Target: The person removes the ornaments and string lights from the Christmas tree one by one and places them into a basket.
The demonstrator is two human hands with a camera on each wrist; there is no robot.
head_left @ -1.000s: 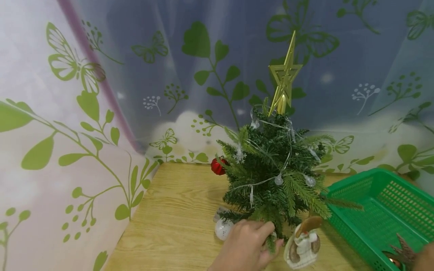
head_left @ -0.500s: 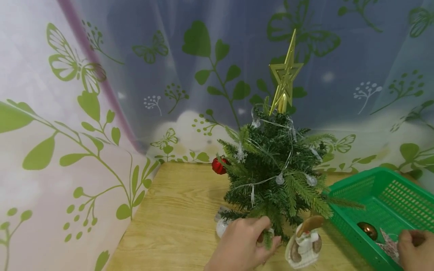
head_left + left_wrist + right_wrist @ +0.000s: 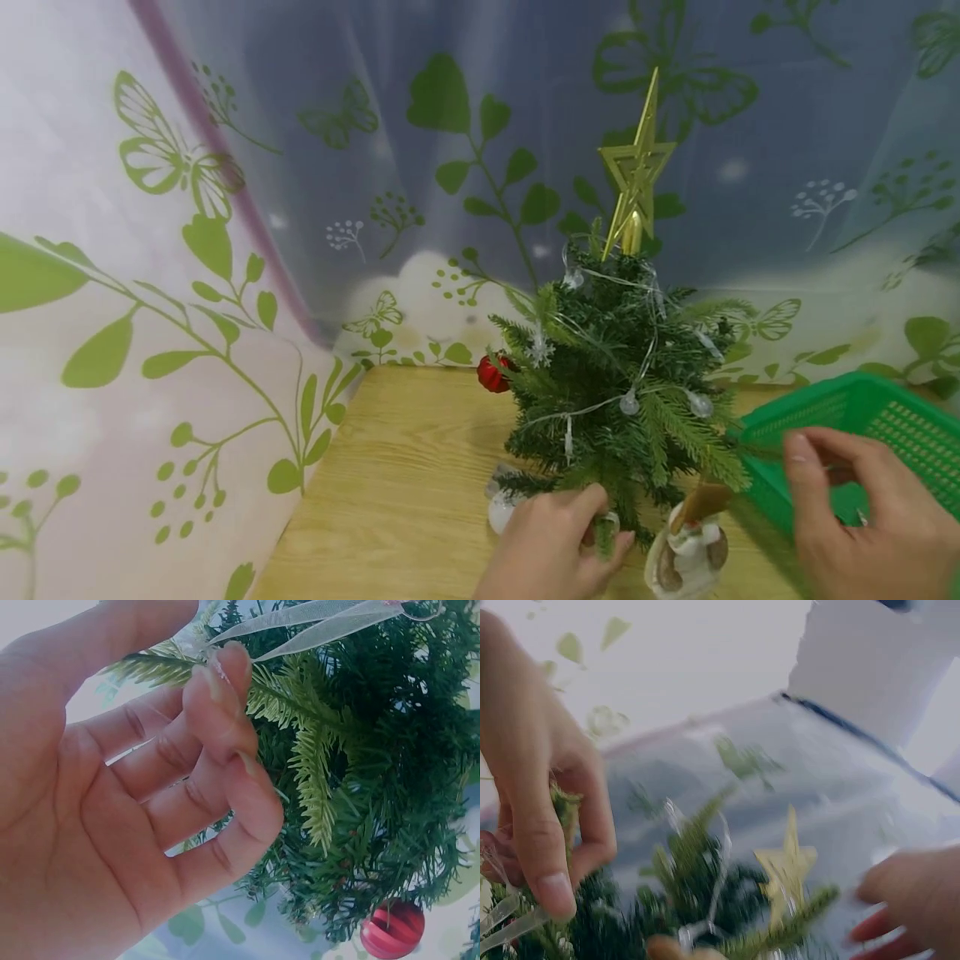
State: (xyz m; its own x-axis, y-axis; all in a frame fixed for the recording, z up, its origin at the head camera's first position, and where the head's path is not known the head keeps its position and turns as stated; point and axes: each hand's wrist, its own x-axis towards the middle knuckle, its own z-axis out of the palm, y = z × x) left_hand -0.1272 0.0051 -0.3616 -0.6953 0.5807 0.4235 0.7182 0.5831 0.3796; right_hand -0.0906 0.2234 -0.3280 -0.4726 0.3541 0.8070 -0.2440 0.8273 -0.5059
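Note:
A small artificial Christmas tree (image 3: 615, 358), topped by a gold star (image 3: 636, 171) and strung with clear lights, stands on the wooden table. My left hand (image 3: 551, 542) pinches the tip of a low front branch (image 3: 604, 535). In the left wrist view, sheer white ribbon (image 3: 307, 622) runs from the fingertips toward the tree. My right hand (image 3: 870, 508) hangs over the left side of the green basket (image 3: 795, 408), thumb and fingers apart, with nothing visible between them. Beside the left hand dangles a white figure ornament (image 3: 686, 554) with a brown top.
A glittery white ball (image 3: 504, 510) sits left of the left hand, low on the tree. Farther up hangs a red ball (image 3: 493, 373). A patterned curtain (image 3: 420, 175) closes off the back and left. Long branches stick out toward the basket.
My right hand has risen out of the basket and moved left toward the tree, now covering the copper ball and glittery star seen there. My left hand keeps its pinch on the branch.

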